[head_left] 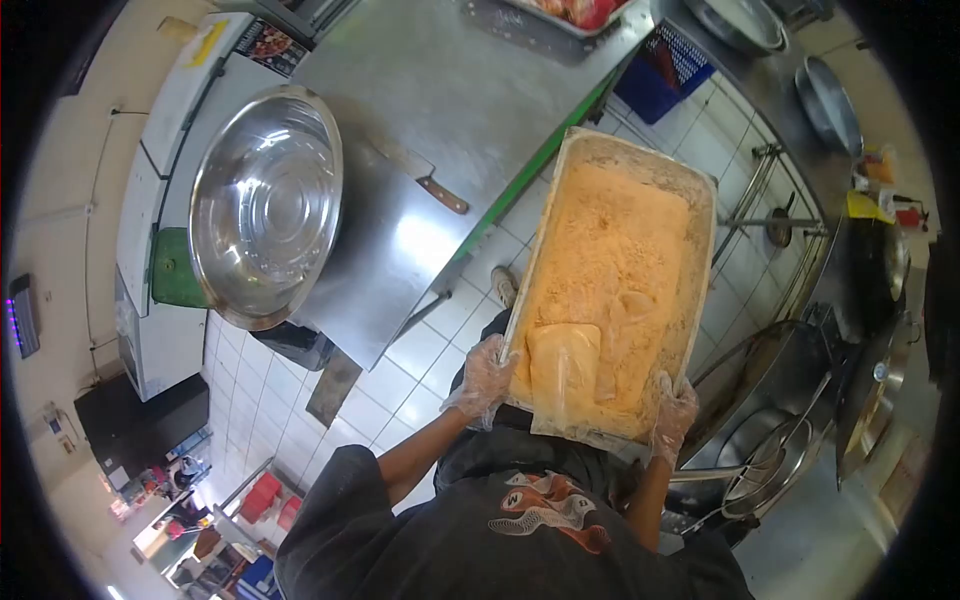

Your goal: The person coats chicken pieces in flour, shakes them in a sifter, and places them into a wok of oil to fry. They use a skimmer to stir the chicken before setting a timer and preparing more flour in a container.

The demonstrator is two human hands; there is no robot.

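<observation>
A long rectangular tub (pixel 706 240) of orange powder (pixel 610 240) is held in front of my body, over the floor. My left hand (pixel 484 380), in a clear plastic glove, grips its near left edge. On the near right corner, my right hand (pixel 674 414), gloved the same way, is closed round the rim. A clear plastic scoop-like container (pixel 566 370) lies in the powder at the near end, partly coated with it. Powder smears whiten the tub's inner walls. The fingers under the tub are hidden.
To the left, a steel table (pixel 400 120) carries a cleaver with a wooden handle (pixel 442 194) and a large steel bowl (pixel 265 205) at its edge. A blue crate (pixel 665 75) stands beyond the tub. Pans and a wok (pixel 770 440) are on the right.
</observation>
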